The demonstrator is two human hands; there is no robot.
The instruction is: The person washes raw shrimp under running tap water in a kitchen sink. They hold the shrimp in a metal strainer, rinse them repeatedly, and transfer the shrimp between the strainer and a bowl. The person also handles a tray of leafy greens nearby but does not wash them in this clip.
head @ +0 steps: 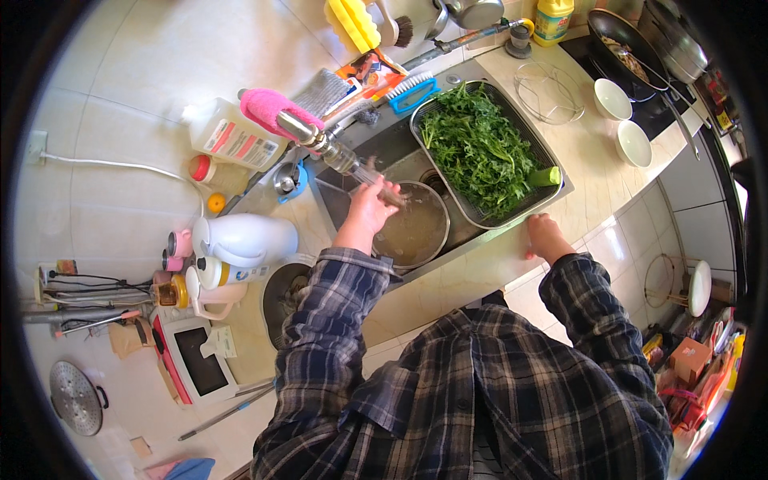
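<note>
My left hand [371,210] is under the stream from the metal faucet [336,153], holding a greyish-brown piece of food [391,195], possibly a shrimp; blur hides its exact kind. Below it, a round metal bowl [414,231] of cloudy brownish water stands in the sink [384,150]. To the right, a rectangular mesh basket [480,226] of leafy greens [480,150] lies across the sink, with a thick green stalk [545,176] at its corner. My right hand [543,235] rests with curled fingers on the counter's front edge, near the basket; whether it grips the edge is unclear.
Right of the sink are a wire rack [549,93], two pale bowls [633,144] and a frying pan [627,51] on the stove. A blue scrub brush [414,96] lies behind the sink. At left are a white jug [246,240], a large plastic bottle [237,135] and a dark pan [279,300].
</note>
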